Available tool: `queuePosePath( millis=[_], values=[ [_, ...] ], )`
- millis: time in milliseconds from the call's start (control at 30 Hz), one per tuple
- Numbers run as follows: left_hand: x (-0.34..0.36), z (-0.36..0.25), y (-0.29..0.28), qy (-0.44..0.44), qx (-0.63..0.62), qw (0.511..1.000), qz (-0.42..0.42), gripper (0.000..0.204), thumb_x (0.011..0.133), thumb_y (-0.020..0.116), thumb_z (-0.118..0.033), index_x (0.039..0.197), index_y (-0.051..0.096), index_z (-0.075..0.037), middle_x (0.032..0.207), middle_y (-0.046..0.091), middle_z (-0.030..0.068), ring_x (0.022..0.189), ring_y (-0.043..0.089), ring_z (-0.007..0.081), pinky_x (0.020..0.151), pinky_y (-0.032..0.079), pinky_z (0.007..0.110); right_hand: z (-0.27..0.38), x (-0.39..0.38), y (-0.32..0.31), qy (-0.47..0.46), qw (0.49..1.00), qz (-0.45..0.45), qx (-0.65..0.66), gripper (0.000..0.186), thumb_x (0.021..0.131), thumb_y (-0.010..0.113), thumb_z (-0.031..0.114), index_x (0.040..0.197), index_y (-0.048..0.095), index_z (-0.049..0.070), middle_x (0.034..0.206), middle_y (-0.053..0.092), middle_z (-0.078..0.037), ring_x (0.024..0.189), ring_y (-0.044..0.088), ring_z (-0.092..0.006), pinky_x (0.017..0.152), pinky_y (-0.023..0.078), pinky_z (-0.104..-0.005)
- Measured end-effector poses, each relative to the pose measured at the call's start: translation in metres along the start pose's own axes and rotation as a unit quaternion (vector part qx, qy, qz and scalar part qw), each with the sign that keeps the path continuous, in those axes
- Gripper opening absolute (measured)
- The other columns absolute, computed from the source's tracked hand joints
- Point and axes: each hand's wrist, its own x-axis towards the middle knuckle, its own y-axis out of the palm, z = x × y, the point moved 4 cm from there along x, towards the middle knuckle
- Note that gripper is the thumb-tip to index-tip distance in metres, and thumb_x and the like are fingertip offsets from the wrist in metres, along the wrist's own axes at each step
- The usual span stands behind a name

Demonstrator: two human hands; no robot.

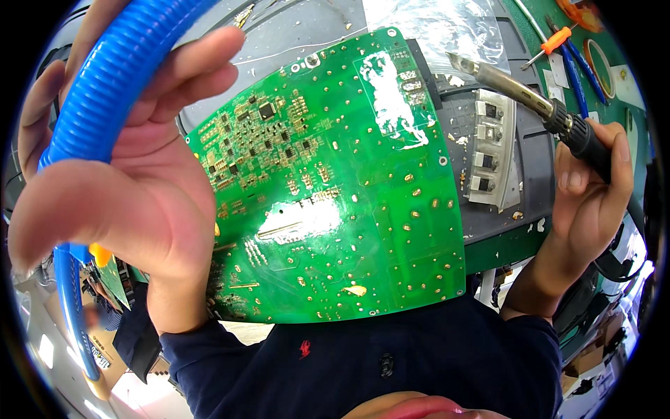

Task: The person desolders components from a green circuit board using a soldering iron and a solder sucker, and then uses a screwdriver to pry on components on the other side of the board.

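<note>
My left hand (pixel 164 202) is at the blue ribbed hose (pixel 115 91), its thumb in front of the hose and its other fingers behind and beside it. In my right hand (pixel 583 188) is a soldering iron (pixel 534 105), gripped by its black handle, with the tip pointing up and left past the board's upper right corner. Between my hands is a large green circuit board (pixel 412 244), with many solder joints and small chips. My left palm and wrist overlap its left edge. Glare whitens parts of it.
Right of the board, a clear strip (pixel 494 150) carries several black components on a dark grey mat (pixel 537 167). Farther back are a clear plastic bag (pixel 447 24), an orange-handled screwdriver (pixel 556 40), blue-handled pliers (pixel 576 80) and a tape roll (pixel 599 66).
</note>
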Motion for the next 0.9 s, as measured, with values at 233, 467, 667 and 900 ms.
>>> queuePosePath(
  millis=[233, 467, 667, 900],
  values=[
    [-0.002, 0.000, 0.009, 0.016, 0.118, 0.993, -0.013, 0.038, 0.101, 0.031, -0.037, 0.122, 0.046, -0.009, 0.136, 0.040, 0.0276, 0.101, 0.063, 0.0301, 0.087, 0.052, 0.035, 0.003, -0.002, 0.010, -0.002, 0.999, 0.001, -0.053, 0.044, 0.098, 0.034, 0.027, 0.097, 0.058, -0.010, 0.060, 0.049, -0.007, 0.050, 0.046, -0.0095, 0.046, 0.036, -0.0205],
    [0.003, -0.002, 0.017, -0.039, 0.112, 0.993, -0.014, 0.031, 0.101, 0.032, -0.026, 0.122, 0.046, -0.008, 0.136, 0.041, 0.0275, 0.102, 0.062, 0.0274, 0.085, 0.049, 0.033, 0.001, -0.005, 0.019, 0.035, 0.997, 0.004, -0.073, 0.044, 0.097, 0.041, 0.033, 0.090, 0.058, -0.008, 0.060, 0.051, -0.007, 0.045, 0.048, -0.0087, 0.044, 0.037, -0.0187],
    [-0.002, 0.003, 0.016, -0.075, 0.099, 0.992, 0.024, 0.039, 0.100, 0.032, -0.027, 0.125, 0.047, 0.000, 0.133, 0.046, 0.0242, 0.101, 0.062, 0.0278, 0.086, 0.048, 0.033, -0.004, -0.008, 0.014, 0.040, 0.997, 0.025, -0.064, 0.048, 0.100, 0.036, 0.038, 0.096, 0.054, -0.006, 0.056, 0.049, -0.004, 0.047, 0.046, -0.0081, 0.044, 0.036, -0.0176],
    [-0.003, 0.008, 0.007, -0.044, 0.108, 0.991, -0.062, 0.044, 0.100, 0.032, -0.029, 0.124, 0.050, 0.004, 0.119, 0.057, 0.0209, 0.104, 0.060, 0.0271, 0.088, 0.044, 0.035, -0.001, -0.008, 0.016, 0.035, 0.995, -0.010, -0.095, 0.051, 0.098, 0.040, 0.041, 0.089, 0.058, -0.006, 0.058, 0.052, -0.007, 0.045, 0.049, -0.0086, 0.044, 0.037, -0.0175]
  ],
)
